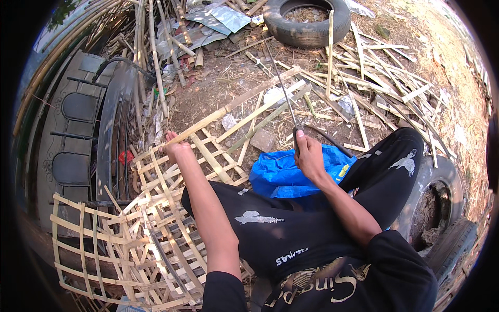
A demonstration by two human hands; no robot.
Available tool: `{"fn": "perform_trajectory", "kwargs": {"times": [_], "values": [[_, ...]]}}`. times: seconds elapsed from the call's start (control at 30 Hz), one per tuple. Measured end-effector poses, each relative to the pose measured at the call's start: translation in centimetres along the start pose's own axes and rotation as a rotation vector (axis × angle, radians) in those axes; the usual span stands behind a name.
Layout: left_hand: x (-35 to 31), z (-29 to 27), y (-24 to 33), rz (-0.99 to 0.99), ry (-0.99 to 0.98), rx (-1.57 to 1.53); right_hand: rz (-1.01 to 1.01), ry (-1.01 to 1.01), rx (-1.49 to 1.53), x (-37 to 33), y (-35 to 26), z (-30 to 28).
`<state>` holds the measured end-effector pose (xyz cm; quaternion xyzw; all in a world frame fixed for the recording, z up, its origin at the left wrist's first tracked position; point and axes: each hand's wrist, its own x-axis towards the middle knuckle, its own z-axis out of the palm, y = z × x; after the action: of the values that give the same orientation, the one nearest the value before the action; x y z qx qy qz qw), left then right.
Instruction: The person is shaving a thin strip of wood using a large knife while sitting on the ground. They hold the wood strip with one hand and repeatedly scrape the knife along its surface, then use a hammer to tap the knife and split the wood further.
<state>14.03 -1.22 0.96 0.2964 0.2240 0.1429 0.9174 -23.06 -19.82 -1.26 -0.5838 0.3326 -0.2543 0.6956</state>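
Observation:
My left hand (178,150) is closed around a pale bamboo strip (244,102), which slants up and away to the right. My right hand (310,156) grips the dark handle of a long, narrow-bladed knife (283,87); its blade points up and slightly left, and crosses in front of the strips. Other bamboo strips (257,118) lie just below the held one. Beside my left forearm spreads an open-weave bamboo lattice (163,221), partly hidden by that arm. A blue plastic sheet (275,172) lies between my legs, beneath my right hand.
Loose split bamboo (371,86) lies heaped at the far right. One tyre (306,35) rests at the back, others (447,182) by my right knee. Bamboo poles (153,57) and a dark metal bench (78,138) stand on the left. A stone block (263,140) sits ahead.

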Motion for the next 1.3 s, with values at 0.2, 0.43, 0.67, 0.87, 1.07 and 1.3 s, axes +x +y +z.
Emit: {"fn": "perform_trajectory", "kwargs": {"times": [0.2,0.43,0.67,0.87,1.07,1.3], "values": [[0.3,-1.1,1.4,-0.024,-0.116,0.036,-0.293,-0.078,-0.253,-3.5,-2.5,1.0],[-4.6,0.1,0.7,-0.143,-0.161,0.043,-0.365,-0.133,-0.828,-2.4,3.7,2.1],[-4.8,0.3,1.8,-0.209,-0.085,-0.027,-0.525,0.004,-0.841,-1.4,4.2,1.9],[-6.1,0.4,0.5,-0.116,-0.156,0.062,-0.481,0.067,-0.881,-0.8,4.5,1.7],[-8.9,0.8,0.0,-0.117,-0.149,0.099,-0.504,0.023,-0.864,-1.2,4.4,1.9],[-15.2,1.3,-0.9,-0.012,-0.168,0.234,-0.360,0.066,-0.841,0.1,4.8,2.5]]}}
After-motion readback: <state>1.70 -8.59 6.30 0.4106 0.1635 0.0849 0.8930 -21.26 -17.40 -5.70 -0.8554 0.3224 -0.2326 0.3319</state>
